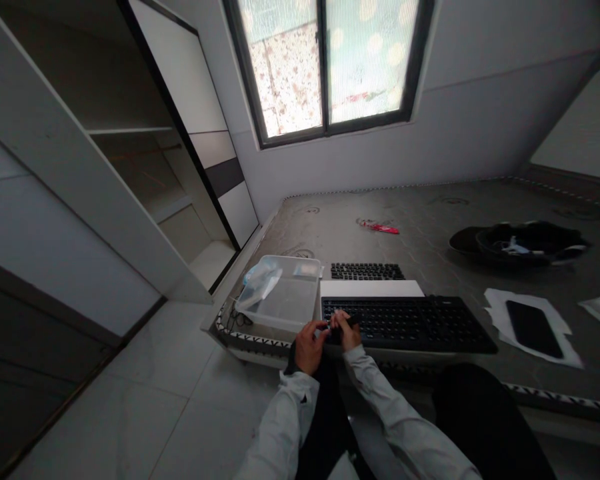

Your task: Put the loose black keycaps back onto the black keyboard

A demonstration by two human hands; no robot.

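Note:
A black keyboard (415,323) lies on a grey mattress (430,227) in front of me. Both hands meet at its near left corner. My left hand (307,345) is curled beside that corner, fingers bent toward the other hand. My right hand (347,330) is closed on a small dark object at the keyboard's edge; I cannot make out what it is. A white flat box (370,288) sits just behind the keyboard, and a smaller black keyboard (367,271) lies behind that.
A clear plastic tub (283,303) with a plastic bag stands left of the keyboard. A black phone (533,327) rests on white paper at right. A dark cap and clothing pile (523,241) and a red wrapper (380,227) lie farther back. An open wardrobe (130,167) stands left.

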